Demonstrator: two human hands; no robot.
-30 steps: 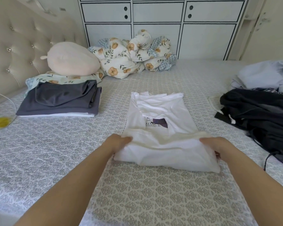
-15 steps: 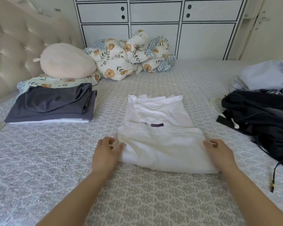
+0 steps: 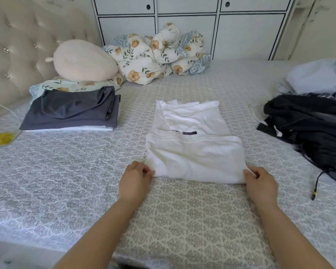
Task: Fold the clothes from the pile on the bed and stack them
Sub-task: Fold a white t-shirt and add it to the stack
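A white T-shirt (image 3: 194,152) lies in the middle of the bed, its bottom part folded up over the print so only a dark strip shows. My left hand (image 3: 135,178) pinches the near left corner of the fold. My right hand (image 3: 259,179) pinches the near right corner. To the left sits a stack of folded clothes (image 3: 72,113), dark grey on top with white underneath. At the right edge lies the unfolded pile (image 3: 310,121) of black and pale blue clothes.
The bed (image 3: 70,171) has a grey patterned cover. A pink plush pillow (image 3: 81,62) and a floral duvet bundle (image 3: 159,53) lie at the back by the tufted headboard (image 3: 17,45). White cabinets (image 3: 186,26) stand behind. A black cord (image 3: 318,181) trails from the pile.
The shirt's bottom part was carried up and laid over the print. Both hands slid back to the near corners of the fold and now pinch them.
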